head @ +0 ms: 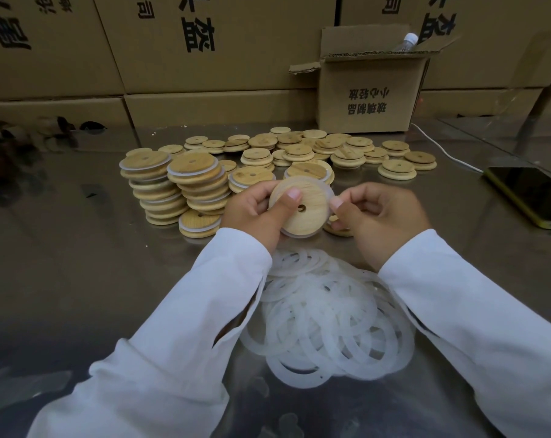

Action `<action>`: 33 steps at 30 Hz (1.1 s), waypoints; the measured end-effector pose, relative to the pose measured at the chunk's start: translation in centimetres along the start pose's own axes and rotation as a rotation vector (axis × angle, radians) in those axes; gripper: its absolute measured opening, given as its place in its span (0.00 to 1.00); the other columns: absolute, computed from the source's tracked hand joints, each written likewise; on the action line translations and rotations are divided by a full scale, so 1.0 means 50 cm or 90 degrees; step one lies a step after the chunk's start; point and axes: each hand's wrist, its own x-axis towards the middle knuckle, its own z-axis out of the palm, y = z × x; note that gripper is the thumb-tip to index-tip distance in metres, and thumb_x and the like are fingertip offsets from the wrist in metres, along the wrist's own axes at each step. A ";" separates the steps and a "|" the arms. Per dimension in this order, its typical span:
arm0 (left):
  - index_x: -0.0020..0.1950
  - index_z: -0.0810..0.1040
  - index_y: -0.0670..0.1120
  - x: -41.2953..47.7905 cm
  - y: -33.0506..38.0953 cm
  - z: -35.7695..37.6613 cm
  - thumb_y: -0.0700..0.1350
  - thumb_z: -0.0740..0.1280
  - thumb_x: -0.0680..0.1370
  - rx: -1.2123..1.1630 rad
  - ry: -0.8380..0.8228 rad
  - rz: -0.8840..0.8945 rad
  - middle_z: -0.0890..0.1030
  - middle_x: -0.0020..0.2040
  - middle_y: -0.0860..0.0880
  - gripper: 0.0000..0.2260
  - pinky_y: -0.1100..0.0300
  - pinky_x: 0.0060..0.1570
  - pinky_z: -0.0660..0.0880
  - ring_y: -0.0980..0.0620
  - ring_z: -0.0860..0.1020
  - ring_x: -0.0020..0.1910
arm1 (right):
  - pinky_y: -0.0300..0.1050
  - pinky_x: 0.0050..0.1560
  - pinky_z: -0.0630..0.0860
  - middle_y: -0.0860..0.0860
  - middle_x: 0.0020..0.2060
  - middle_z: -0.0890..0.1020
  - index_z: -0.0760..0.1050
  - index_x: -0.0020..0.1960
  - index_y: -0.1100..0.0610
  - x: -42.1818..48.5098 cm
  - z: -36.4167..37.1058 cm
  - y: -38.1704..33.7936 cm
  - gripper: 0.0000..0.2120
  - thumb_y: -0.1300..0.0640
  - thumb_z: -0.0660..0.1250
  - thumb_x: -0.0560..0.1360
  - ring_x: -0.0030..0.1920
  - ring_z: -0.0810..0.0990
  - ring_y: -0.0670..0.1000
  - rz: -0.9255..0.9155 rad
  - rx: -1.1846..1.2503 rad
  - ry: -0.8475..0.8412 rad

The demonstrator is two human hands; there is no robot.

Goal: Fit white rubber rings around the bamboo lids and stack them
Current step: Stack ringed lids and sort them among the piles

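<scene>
Head view: a wall of brown corrugated cartons [204, 42] printed with black characters filled the far side. Below it ran a glossy, reflective metal table [62, 248].

Near the person, between two white fabric sleeves, lay a loose heap of flat, translucent white rubber rings [327, 324], overlapping each other. Far across the table spread a scatter of unringed bamboo lids [331, 147], pale stepped discs with small centre holes, some piled two or three high. An open carton [372, 96] stood behind them on the right, with a clear bottle [408, 41] poking out. To the left stood leaning stacks of ringed lids [179, 188], white bands showing between the wood. A dark phone [533, 194] lay flat at the right edge, a white cable [441, 150] running to it.

Above the table's middle, the left hand [252, 210] gripped the held lid [309, 200], thumb pressed on its grained face beside the hole, fingers curled behind. The right hand [378, 216] pinched the white ring [331, 191] at the lid's right rim between thumb and curled fingers.
</scene>
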 end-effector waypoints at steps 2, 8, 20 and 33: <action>0.47 0.80 0.48 0.000 0.002 0.001 0.41 0.67 0.75 0.003 0.000 0.003 0.83 0.44 0.46 0.04 0.41 0.53 0.77 0.43 0.81 0.49 | 0.23 0.31 0.69 0.47 0.29 0.82 0.78 0.35 0.51 0.001 0.001 0.000 0.08 0.56 0.68 0.73 0.36 0.82 0.45 0.019 0.013 0.000; 0.48 0.80 0.47 -0.002 0.005 0.000 0.41 0.67 0.75 0.013 0.007 0.007 0.83 0.45 0.46 0.04 0.41 0.55 0.76 0.44 0.81 0.50 | 0.33 0.36 0.71 0.48 0.30 0.83 0.76 0.33 0.50 0.000 -0.001 -0.004 0.10 0.57 0.68 0.73 0.36 0.83 0.47 0.030 0.021 -0.015; 0.46 0.79 0.48 -0.007 0.006 0.003 0.40 0.67 0.75 0.064 0.009 0.057 0.82 0.44 0.44 0.04 0.41 0.53 0.76 0.45 0.80 0.47 | 0.32 0.32 0.70 0.47 0.30 0.81 0.75 0.36 0.50 -0.004 -0.001 -0.005 0.09 0.55 0.65 0.75 0.32 0.79 0.42 0.058 -0.048 -0.064; 0.46 0.80 0.49 -0.003 -0.001 -0.005 0.41 0.67 0.75 0.048 0.005 0.029 0.83 0.44 0.46 0.04 0.43 0.54 0.77 0.45 0.81 0.48 | 0.36 0.34 0.70 0.47 0.30 0.80 0.72 0.36 0.51 -0.009 0.002 -0.008 0.10 0.61 0.64 0.75 0.32 0.80 0.42 0.058 -0.060 -0.062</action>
